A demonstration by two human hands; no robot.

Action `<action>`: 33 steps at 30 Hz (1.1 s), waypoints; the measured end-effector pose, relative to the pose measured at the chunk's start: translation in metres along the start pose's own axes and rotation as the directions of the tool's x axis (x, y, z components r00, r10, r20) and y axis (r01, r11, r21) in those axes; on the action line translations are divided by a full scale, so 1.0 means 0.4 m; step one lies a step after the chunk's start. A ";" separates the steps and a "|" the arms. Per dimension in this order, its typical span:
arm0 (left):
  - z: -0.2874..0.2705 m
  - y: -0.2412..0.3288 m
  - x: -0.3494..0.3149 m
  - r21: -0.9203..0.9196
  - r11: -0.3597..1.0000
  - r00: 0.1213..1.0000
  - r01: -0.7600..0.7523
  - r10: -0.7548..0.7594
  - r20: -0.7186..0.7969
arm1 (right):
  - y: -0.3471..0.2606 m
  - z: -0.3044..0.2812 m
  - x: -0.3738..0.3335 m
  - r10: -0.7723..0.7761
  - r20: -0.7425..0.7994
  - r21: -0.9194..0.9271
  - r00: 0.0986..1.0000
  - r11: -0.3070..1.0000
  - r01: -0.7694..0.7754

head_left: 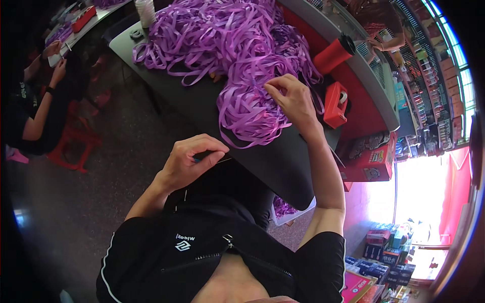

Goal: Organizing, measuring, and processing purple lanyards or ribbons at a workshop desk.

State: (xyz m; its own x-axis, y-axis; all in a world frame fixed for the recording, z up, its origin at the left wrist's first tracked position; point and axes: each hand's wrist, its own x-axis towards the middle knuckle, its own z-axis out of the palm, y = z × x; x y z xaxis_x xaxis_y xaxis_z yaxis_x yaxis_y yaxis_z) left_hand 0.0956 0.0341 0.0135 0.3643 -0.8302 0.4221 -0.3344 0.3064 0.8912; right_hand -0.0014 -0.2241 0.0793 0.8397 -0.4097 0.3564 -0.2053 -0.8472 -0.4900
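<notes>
A large heap of purple ribbon [217, 30] lies in tangled loops on the dark table [197, 101] in front of me. My right hand [298, 101] is over the near part of the heap, thumb and fingers pinched together; whatever is between the tips is too small to make out. My left hand [192, 159] is off the table's near edge, left of the heap, with thumb and forefinger closed. A thin pale line and a bit of blue show by its fingers, but I cannot name what it holds.
A red tape dispenser [335, 105] and a red cylinder [334, 54] stand right of the heap. White stacked cups [145, 12] are at the far left corner. A bin with purple scraps [284, 208] sits below. Another person [38, 111] works at left near a red stool [76, 144].
</notes>
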 end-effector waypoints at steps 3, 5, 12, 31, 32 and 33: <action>-0.021 0.005 -0.023 0.017 1.000 0.999 0.003 -0.002 -0.049 | -0.028 0.041 0.021 0.037 0.041 -0.037 0.998 0.999 -0.035; -0.027 0.004 -0.038 0.007 1.000 0.997 0.019 -0.018 -0.075 | -0.021 0.056 0.023 0.063 0.081 -0.096 0.995 0.994 -0.055; -0.035 0.019 -0.075 0.009 1.000 0.996 0.026 -0.025 -0.081 | -0.014 0.016 0.001 0.213 -0.084 0.301 0.973 0.937 -0.179; 0.148 0.086 -0.044 -0.186 0.981 0.958 0.062 -0.007 0.285 | -0.067 -0.463 -0.617 0.482 -0.363 0.473 0.797 0.833 -0.288; 0.181 0.103 -0.013 -0.180 0.981 0.938 0.067 -0.001 0.348 | -0.061 -0.463 -0.636 0.518 -0.327 0.451 0.790 0.820 -0.351; 0.220 0.121 0.020 -0.173 0.982 0.913 0.071 0.005 0.407 | -0.049 -0.456 -0.657 0.540 -0.337 0.448 0.772 0.812 -0.373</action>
State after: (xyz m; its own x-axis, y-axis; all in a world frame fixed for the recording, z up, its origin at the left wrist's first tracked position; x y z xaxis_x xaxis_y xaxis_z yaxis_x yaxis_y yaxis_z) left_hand 0.0055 0.0014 0.0455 -0.0233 -0.9463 0.3225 -0.1525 0.3222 0.9343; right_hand -0.3097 -0.1618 0.1404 0.3678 -0.8873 0.2784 -0.2543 -0.3839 -0.8876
